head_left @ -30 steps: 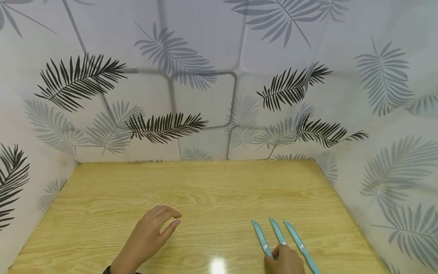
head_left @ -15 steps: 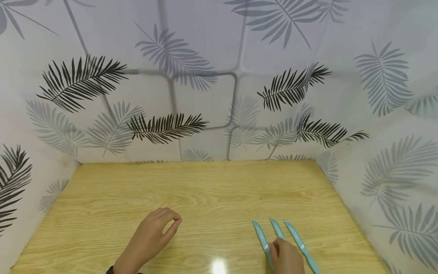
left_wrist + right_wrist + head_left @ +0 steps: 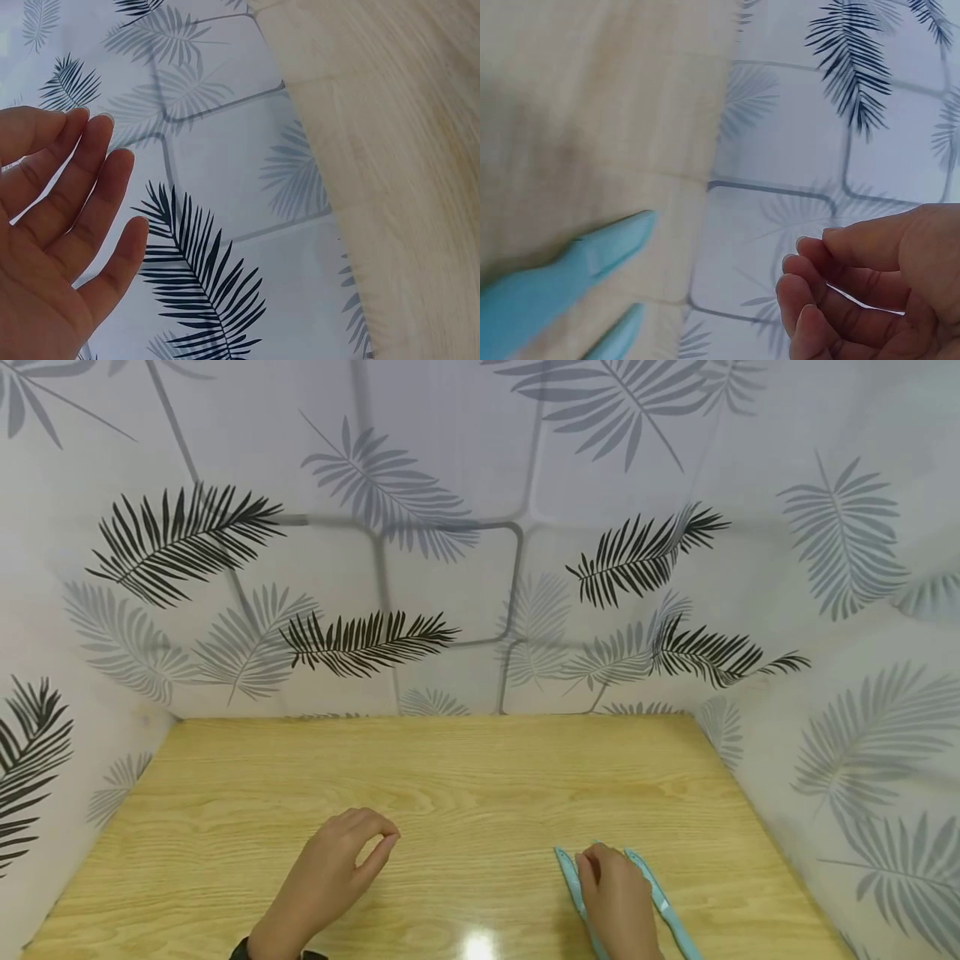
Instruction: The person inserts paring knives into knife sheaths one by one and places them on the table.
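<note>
Three slim light-blue knives lie side by side at the front right of the table, tips pointing away. In the head view the left knife [image 3: 568, 873] and right knife [image 3: 662, 900] show on either side of my right hand [image 3: 618, 897]. That hand covers most of the middle one. Loosely bent, with thumb close to forefinger, its fingers [image 3: 840, 274] hold nothing in the right wrist view; a knife [image 3: 592, 255] and another's tip [image 3: 622, 335] lie apart from them there. My left hand [image 3: 330, 864] hovers over the table's left half, fingers [image 3: 112, 202] relaxed, palm bare.
The wood-grain table [image 3: 420, 777] stretches to a back wall draped in leaf-patterned cloth [image 3: 450, 577]. More of this cloth [image 3: 870, 735] hangs along the right side, and also on the left. A bright light reflection shows near the front middle.
My right hand has drawn away from its place low beside the left knife, moving forward over the middle one. My left thumb and forefinger have come together; that hand otherwise stays put.
</note>
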`<action>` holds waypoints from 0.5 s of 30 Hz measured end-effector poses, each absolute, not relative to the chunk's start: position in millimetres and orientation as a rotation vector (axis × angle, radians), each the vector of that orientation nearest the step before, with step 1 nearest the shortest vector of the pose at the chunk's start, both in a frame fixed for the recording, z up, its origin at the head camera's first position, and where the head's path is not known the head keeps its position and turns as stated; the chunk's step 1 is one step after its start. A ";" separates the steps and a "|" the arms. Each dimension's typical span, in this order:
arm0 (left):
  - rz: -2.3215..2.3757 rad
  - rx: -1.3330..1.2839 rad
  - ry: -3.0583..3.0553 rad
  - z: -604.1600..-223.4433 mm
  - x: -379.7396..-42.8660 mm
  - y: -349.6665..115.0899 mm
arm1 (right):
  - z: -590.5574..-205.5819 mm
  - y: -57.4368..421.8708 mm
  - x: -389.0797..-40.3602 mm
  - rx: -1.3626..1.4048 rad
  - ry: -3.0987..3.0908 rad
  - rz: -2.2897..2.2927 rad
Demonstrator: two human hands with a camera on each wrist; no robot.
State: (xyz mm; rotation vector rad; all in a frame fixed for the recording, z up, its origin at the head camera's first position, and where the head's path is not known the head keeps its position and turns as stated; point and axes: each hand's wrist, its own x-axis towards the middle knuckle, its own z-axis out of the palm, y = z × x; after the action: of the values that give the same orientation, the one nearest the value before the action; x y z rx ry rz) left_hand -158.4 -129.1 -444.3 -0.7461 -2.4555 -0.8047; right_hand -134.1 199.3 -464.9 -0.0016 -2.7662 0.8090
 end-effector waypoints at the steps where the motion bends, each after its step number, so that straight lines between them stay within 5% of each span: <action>1: -0.802 -0.743 -2.454 -442.7 -158.8 -129.6 | -460.8 197.8 -136.3 0.030 -2.747 0.806; 15: -0.679 -0.823 -2.424 -422.8 -185.4 -109.4 | -422.1 158.8 -171.5 0.359 -2.646 0.595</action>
State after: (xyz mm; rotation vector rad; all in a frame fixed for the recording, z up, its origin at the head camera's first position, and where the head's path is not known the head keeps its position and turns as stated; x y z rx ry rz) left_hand -185.4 -109.4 -422.8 -0.8230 -2.4239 -0.6795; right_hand -171.5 158.8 -422.1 0.3589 -2.6461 0.5950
